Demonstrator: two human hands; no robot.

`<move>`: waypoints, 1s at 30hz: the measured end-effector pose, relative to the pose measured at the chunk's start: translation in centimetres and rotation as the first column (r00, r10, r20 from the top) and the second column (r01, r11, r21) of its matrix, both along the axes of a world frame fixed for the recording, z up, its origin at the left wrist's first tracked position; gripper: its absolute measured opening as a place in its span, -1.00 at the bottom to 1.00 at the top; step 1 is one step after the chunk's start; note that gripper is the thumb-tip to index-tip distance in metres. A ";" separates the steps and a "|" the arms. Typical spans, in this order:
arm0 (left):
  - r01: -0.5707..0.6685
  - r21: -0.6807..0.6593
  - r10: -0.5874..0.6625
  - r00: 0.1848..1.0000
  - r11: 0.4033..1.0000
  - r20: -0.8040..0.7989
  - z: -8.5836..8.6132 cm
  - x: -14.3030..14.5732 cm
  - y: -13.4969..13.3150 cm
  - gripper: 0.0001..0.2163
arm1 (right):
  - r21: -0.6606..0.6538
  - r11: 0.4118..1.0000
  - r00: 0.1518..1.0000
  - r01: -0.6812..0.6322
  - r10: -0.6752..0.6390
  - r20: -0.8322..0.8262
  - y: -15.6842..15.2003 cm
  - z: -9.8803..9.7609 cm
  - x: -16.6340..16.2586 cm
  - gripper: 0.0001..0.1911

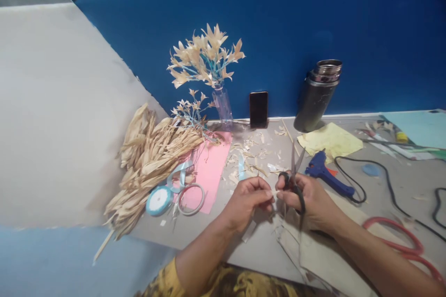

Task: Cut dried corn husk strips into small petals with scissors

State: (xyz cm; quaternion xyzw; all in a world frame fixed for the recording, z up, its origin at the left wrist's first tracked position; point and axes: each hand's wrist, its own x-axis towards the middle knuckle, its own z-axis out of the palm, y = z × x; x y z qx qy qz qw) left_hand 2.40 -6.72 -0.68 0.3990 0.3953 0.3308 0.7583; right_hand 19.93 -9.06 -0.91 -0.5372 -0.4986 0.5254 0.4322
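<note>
My left hand [249, 202] is closed in a pinch on a small pale piece [274, 192], too small to make out well. My right hand [310, 199] grips scissors [294, 167] with black handles, their blades pointing away from me and slightly apart. The thumb and fingertip of that hand also meet the pale piece. Below the hands lie thin wires or strips [284, 241], partly blurred. Pale scraps [247, 153] are scattered on the table just beyond my hands.
Dried husks [149, 148] are heaped at left, beside a blue ribbon spool [159, 200] and a tape ring [191, 199]. Pale flowers [209, 53] stand in a clear vase [223, 106]. A phone [258, 109], dark flask [318, 97], blue glue gun [327, 174] and red-handled scissors [397, 232] surround the work area.
</note>
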 end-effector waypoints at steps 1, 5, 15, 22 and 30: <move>-0.018 0.028 0.018 1.000 0.999 -0.023 0.0 0.1 0.0 -0.80 | -0.002 1.000 1.000 -0.001 0.001 0.005 0.0 0.0 0.0 -0.72; -0.194 0.065 0.197 0.980 0.979 -0.042 0.1 0.2 0.3 -0.84 | -0.036 0.998 0.999 -0.042 0.042 -0.010 0.1 -0.2 -0.3 -0.63; -0.261 0.180 0.272 0.961 0.948 -0.039 1.9 -0.4 0.9 -0.93 | -0.159 0.906 0.920 -0.393 0.388 -0.064 -0.6 -1.1 -1.2 -0.63; -0.114 0.169 0.135 0.984 0.979 -0.113 2.2 -2.0 1.7 -0.93 | -0.229 0.859 0.885 -0.458 0.464 -0.029 -0.5 -1.2 -0.4 -0.65; -0.070 0.126 0.076 0.996 0.990 -0.050 2.3 -2.9 1.8 -0.83 | -0.253 0.865 0.895 -0.432 0.445 -0.007 -0.4 -1.2 -0.9 -0.74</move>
